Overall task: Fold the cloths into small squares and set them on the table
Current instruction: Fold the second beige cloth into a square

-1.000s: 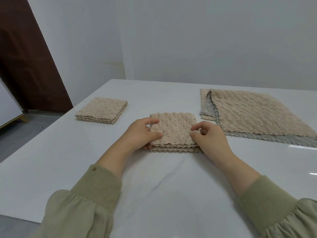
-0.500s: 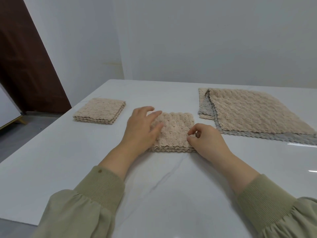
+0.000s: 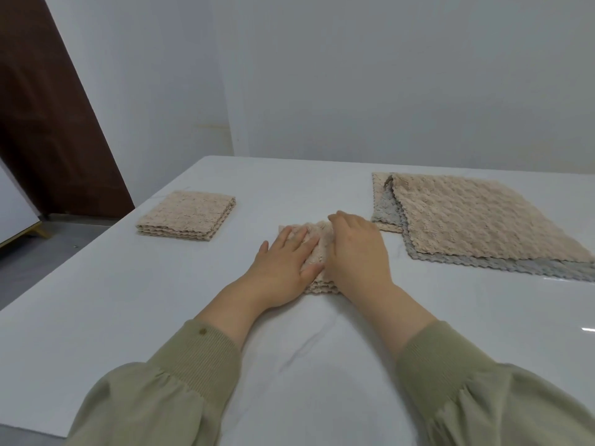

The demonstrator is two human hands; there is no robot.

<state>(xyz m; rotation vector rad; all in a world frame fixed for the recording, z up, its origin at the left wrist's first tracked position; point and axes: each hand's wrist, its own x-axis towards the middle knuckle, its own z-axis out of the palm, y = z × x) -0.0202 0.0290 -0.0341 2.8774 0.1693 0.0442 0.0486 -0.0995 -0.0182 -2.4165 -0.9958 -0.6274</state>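
Table [image 3: 128, 300]: white with faint grey veins, seen from above by the person seated at its near edge.
Cloth being folded [image 3: 317, 239]: beige, textured, folded into a small thick square, laid at the middle of the table and largely covered by both hands.
Left hand [image 3: 283, 268]: laid flat on the cloth's left half, fingers straight and slightly spread, nothing gripped.
Right hand [image 3: 357, 252]: pressed palm-down on the cloth's right half, fingers extended, nothing clasped.
Finished square [image 3: 186, 217]: a second beige cloth, folded, set near the left edge.
Unfolded pile [image 3: 476, 220]: beige cloth spread over grey, placed toward the far right corner.
Sleeves [image 3: 199, 355]: olive green, ribbed cuffs.
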